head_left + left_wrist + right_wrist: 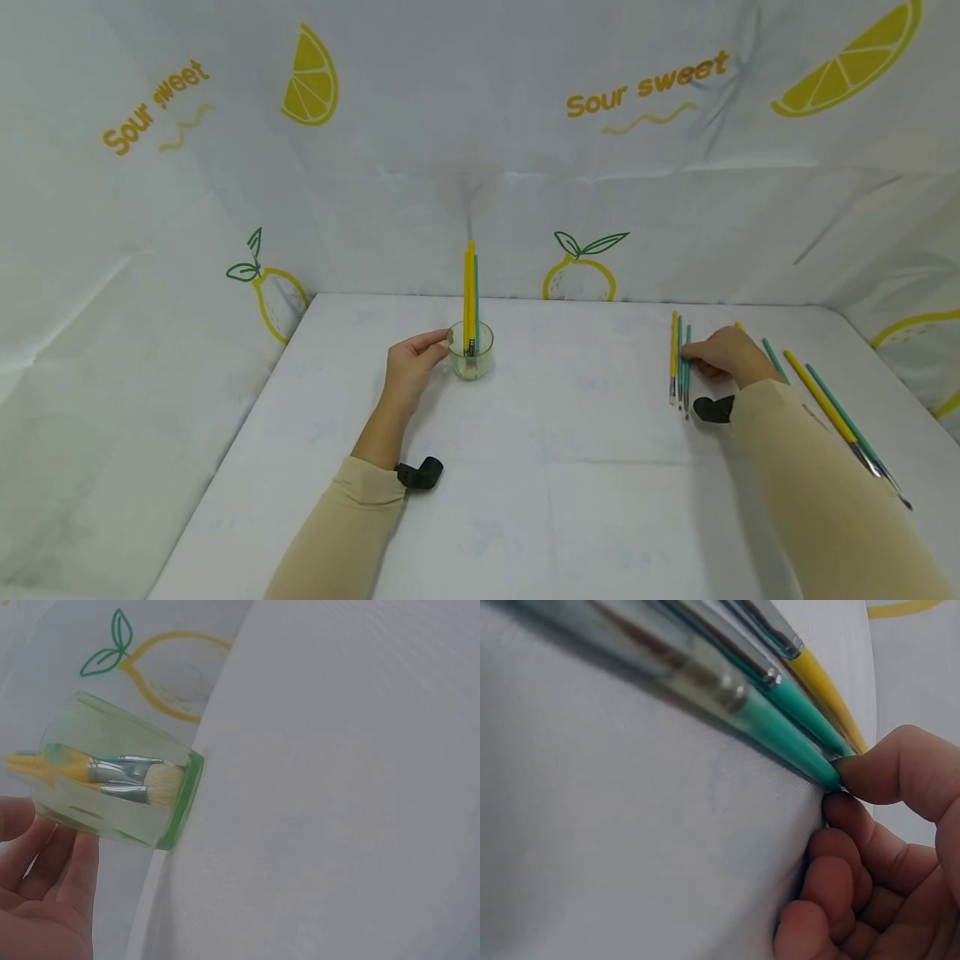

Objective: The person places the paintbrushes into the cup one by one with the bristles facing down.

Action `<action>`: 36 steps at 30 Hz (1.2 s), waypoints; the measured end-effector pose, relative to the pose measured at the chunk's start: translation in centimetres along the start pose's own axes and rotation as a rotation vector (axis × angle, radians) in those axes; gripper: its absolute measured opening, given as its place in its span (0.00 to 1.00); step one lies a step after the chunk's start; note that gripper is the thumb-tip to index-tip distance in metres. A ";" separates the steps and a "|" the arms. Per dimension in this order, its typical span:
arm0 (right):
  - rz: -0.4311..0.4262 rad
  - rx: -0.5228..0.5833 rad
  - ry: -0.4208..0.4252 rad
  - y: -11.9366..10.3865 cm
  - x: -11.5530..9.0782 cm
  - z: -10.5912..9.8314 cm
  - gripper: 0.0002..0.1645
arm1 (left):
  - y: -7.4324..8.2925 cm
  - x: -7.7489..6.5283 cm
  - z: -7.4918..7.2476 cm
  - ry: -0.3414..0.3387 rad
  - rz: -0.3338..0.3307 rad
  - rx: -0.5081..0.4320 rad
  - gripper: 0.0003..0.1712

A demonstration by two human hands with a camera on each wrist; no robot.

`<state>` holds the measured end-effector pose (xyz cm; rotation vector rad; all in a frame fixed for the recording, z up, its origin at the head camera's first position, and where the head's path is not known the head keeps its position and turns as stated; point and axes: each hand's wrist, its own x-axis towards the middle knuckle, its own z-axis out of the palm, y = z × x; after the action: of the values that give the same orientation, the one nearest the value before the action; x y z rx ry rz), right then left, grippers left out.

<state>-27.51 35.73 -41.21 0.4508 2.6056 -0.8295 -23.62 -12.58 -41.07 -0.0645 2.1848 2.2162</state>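
A green-tinted clear cup (483,367) stands on the table towards the back. Two yellow-handled paintbrushes (468,292) and a teal-handled one (476,292) stand in it, bristles down. My left hand (411,367) holds the cup by its left side near the rim. In the left wrist view, pale bristles (163,784) show through the cup wall. At the right, my right hand (723,354) pinches a teal paintbrush (787,742) by its handle between thumb and index finger. Beside that brush lie another teal paintbrush (806,712) and a yellow paintbrush (829,694).
Further right, a thick yellow paintbrush (821,396) and a teal paintbrush (843,410) lie slanted on the white table (585,500). Other handles are partly hidden behind my right hand and sleeve. A white lemon-print cloth (465,142) hangs behind the table.
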 end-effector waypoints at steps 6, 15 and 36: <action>0.004 -0.033 -0.009 -0.4 -0.2 -0.1 0.20 | -2.2 1.6 -0.2 0.008 -0.003 0.000 0.17; 0.032 -0.042 0.006 -0.9 -0.4 0.0 0.23 | -2.4 1.6 -0.2 0.024 0.017 -0.036 0.16; -0.036 0.400 -0.108 1.2 -1.5 -1.3 0.21 | -2.4 1.7 -0.3 0.011 -0.006 -0.040 0.17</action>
<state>-26.03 37.10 -40.16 0.4512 2.3535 -1.3566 -25.20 -12.89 -43.57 -0.0836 2.1429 2.2620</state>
